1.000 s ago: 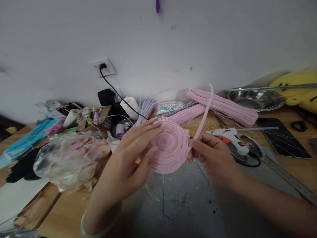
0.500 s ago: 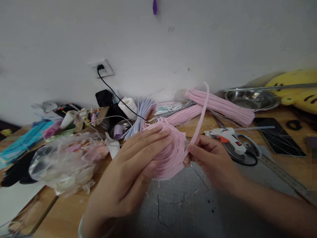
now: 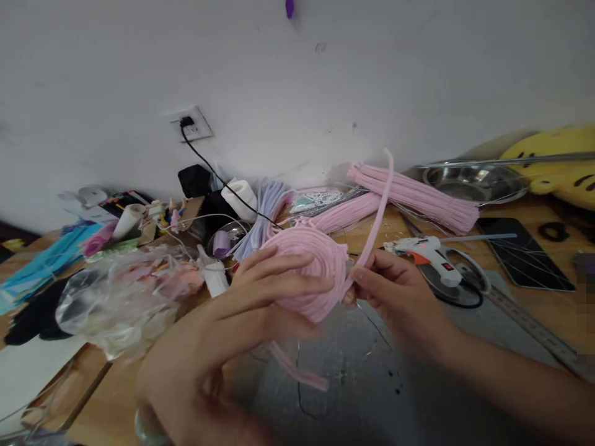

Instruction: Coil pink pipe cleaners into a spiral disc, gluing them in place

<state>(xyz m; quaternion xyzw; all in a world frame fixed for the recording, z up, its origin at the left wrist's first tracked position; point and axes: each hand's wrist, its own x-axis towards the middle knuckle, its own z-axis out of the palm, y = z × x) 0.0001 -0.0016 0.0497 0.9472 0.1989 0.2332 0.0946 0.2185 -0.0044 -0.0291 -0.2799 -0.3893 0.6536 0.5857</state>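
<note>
On the bench's (image 3: 90, 427) left: one crumpled, clear plastic bag (image 3: 125, 303), pink and orange scraps showing through.
Left hand (image 3: 218, 328): blurred, fingers stretched across one round, soft-looking pink coil (image 3: 329, 254); whether they grip it, I cannot tell.
Dangling piece: one short, bent pink strip (image 3: 300, 373) below the left hand; its upper end is hidden.
Coil: between the two hands, over one flat grey mat (image 3: 362, 396).
Work at the rim: seemingly laying a strip along the coil's edge; the next move likely calls for a firm pinch while the strip is drawn round.
Pink bundles: two, of long, straight pink stems (image 3: 418, 198), behind the coil.
Right hand (image 3: 400, 294): fingers pinching one long, curved pink strip (image 3: 380, 214) at the coil's right rim, free end up.
Glue gun: one, white plastic with an orange trigger (image 3: 434, 255), beyond the right hand.
Far right: one black, rectangular, glass-faced slab (image 3: 525, 257).
</note>
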